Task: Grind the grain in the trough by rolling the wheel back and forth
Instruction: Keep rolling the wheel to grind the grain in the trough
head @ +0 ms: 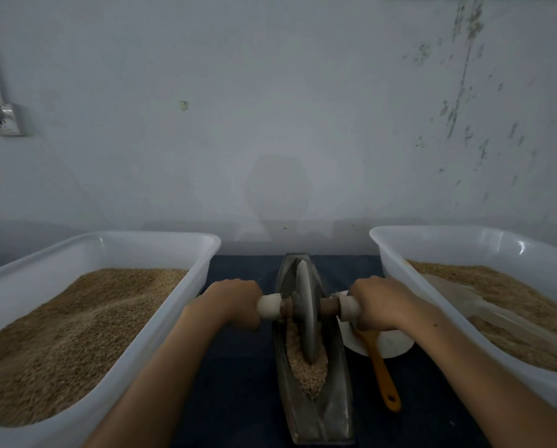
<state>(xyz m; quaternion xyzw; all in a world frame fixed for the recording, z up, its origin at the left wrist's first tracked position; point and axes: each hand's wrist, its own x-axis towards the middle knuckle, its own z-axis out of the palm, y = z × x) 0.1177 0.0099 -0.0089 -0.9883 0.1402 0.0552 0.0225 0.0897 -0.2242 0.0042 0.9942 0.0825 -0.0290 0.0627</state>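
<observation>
A long, narrow metal trough lies on the dark worktop, running away from the person toward the wall; the grain sits in its groove, heaped mostly at the near half; the grey wheel stands upright on edge in the trough, its lower rim down in the grain; an axle runs through its middle with a pale handle at each end; the left hand is curled tight round the left handle and the right hand is clamped round the right one; a white tub of grain stands to the left, another tub to the right with a pale scoop lying in it; between trough and right tub sit a white bowl and an orange-handled brush
</observation>
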